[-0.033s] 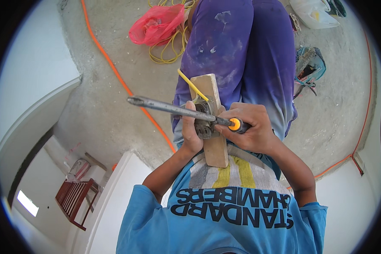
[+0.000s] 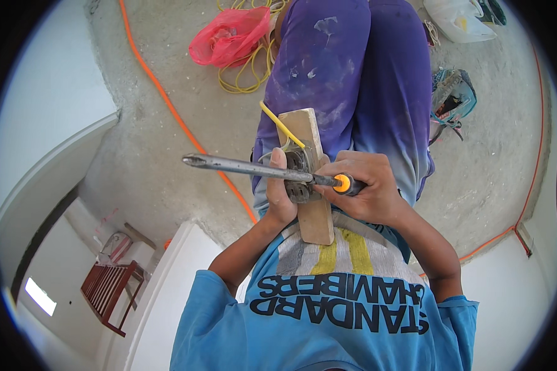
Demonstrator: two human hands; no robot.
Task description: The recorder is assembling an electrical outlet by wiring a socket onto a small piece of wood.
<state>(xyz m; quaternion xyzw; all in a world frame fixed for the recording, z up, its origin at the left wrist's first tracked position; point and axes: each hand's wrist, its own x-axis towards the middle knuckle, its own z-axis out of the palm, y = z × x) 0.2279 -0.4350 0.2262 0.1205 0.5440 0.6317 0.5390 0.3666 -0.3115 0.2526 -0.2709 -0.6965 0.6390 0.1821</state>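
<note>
A dark, grimy power socket [image 2: 298,190] is fixed on a narrow wooden board [image 2: 316,229] resting on my lap. My left hand [image 2: 280,196] grips socket and board from the left, its thumb up along the socket's side. A yellow cable [image 2: 281,123] enters the socket's far end. In my right hand [image 2: 372,185] is a screwdriver [image 2: 247,166] with a black and yellow handle. Its long metal shaft passes over the socket, and the tip points left, clear of the socket. My right fingers partly hide the handle and the board's right edge.
On the concrete floor lie a pink plastic bag [image 2: 229,37], coiled yellow cable [image 2: 244,80] and an orange cable [image 2: 167,102]. To the right are a clear bag of items [image 2: 455,96] and a white bag [image 2: 458,18]. A brown wooden rack [image 2: 110,290] stands at lower left.
The screwdriver's tip has swung slightly down and to the left, toward me. My left hand, the socket and the board look unmoved.
</note>
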